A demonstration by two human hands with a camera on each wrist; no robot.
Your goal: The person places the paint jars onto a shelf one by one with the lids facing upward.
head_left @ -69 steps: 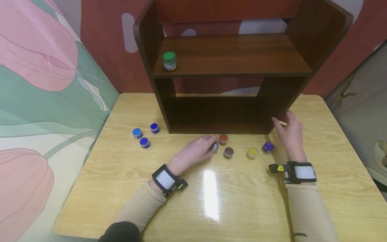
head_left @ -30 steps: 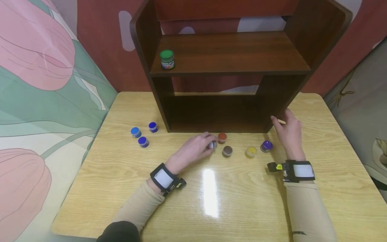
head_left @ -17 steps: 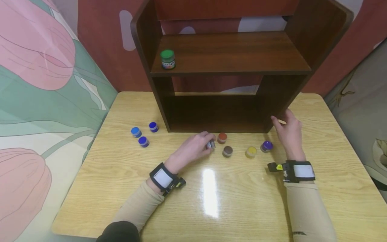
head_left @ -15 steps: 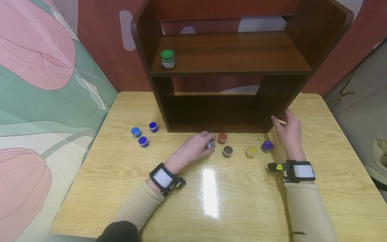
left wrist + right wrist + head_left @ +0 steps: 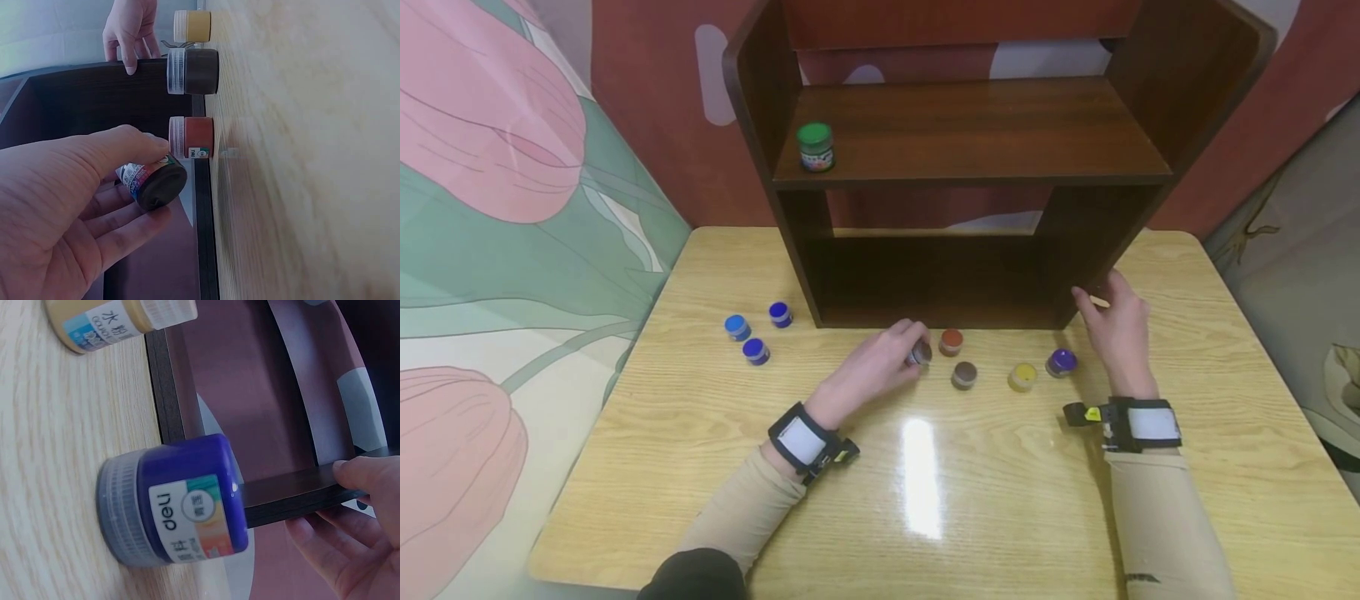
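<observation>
In the head view my left hand (image 5: 868,371) pinches a small dark paint jar (image 5: 919,353) in front of the bookshelf. The left wrist view shows this jar (image 5: 161,187) tilted between thumb and fingers, its dark end facing the camera. Just right of it stand a red jar (image 5: 951,342) and a brown jar (image 5: 965,375). At the shelf's right side my right hand (image 5: 1116,333) grips the front edge of the dark wooden bookshelf (image 5: 940,177). The right wrist view has the thumb on one face of that panel (image 5: 287,494) and fingers on the other.
A yellow jar (image 5: 1022,377) and a purple jar (image 5: 1062,362) stand near the right hand. Several blue jars, one lighter (image 5: 737,327), are grouped left of the shelf. A green-lidded jar (image 5: 816,147) sits on the upper shelf. The wooden table (image 5: 1000,500) carries everything.
My left hand has drawn the dark jar slightly left, away from the red and brown jars, and turned it between the fingers. The right hand has kept its hold on the shelf.
</observation>
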